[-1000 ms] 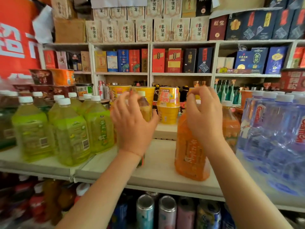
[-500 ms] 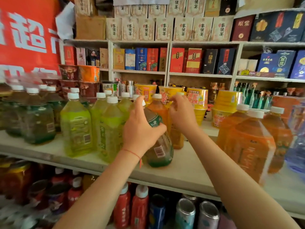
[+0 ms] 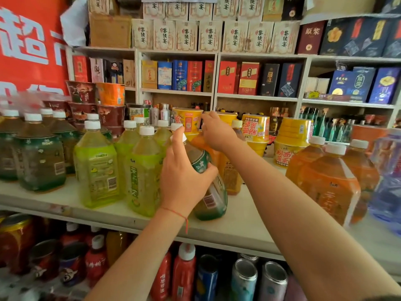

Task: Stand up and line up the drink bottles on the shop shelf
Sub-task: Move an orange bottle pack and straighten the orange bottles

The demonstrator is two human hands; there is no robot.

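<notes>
My left hand (image 3: 184, 177) grips a dark-green tea bottle (image 3: 211, 192) that leans left on the white shelf (image 3: 238, 222), its base on the board. Behind it my right hand (image 3: 217, 133) closes over the top of an orange drink bottle (image 3: 230, 172) standing further back. Yellow-green bottles (image 3: 97, 161) stand upright to the left, touching the tilted bottle's side. Dark tea bottles (image 3: 39, 161) stand at the far left. Large orange bottles (image 3: 329, 181) stand to the right.
Yellow noodle cups (image 3: 293, 140) and red noodle cups (image 3: 110, 114) sit behind the bottles. Blue water bottles (image 3: 388, 174) crowd the right edge. Cans and red bottles (image 3: 184, 270) fill the shelf below. Boxed goods (image 3: 186, 74) line the back wall.
The view swung left along the shelf. My left hand came to grip the dark-green bottle and tilted it; my right hand left the big orange bottle and reached back to a smaller one.
</notes>
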